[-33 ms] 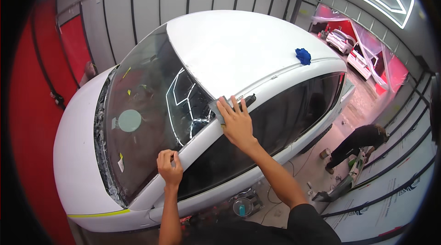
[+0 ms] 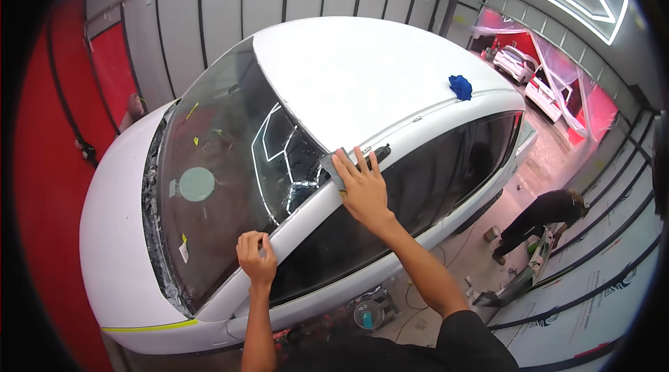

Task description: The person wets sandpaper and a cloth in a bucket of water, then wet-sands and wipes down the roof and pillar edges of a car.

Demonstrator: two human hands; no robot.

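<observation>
My right hand (image 2: 364,194) presses a grey pad (image 2: 333,166) on the white car's windshield pillar where it meets the roof (image 2: 348,72), fingers spread over it. A small black piece (image 2: 380,154) shows just beyond my fingertips. My left hand (image 2: 258,257) is lower on the pillar, beside the dark windshield (image 2: 216,218), with fingers curled; whatever is in them, if anything, is hidden. A crumpled blue cloth (image 2: 460,87) lies on the roof's far right.
A co-worker in dark clothes (image 2: 536,218) bends over a car panel (image 2: 536,260) on the right. Below the car are a clear container (image 2: 368,315), cords and a can (image 2: 491,234). Panelled walls (image 2: 174,9) surround the car; white cars (image 2: 547,99) stand beyond plastic sheeting.
My right hand and the pad have shifted very slightly to the right along the pillar's top. My left hand is almost in the same place.
</observation>
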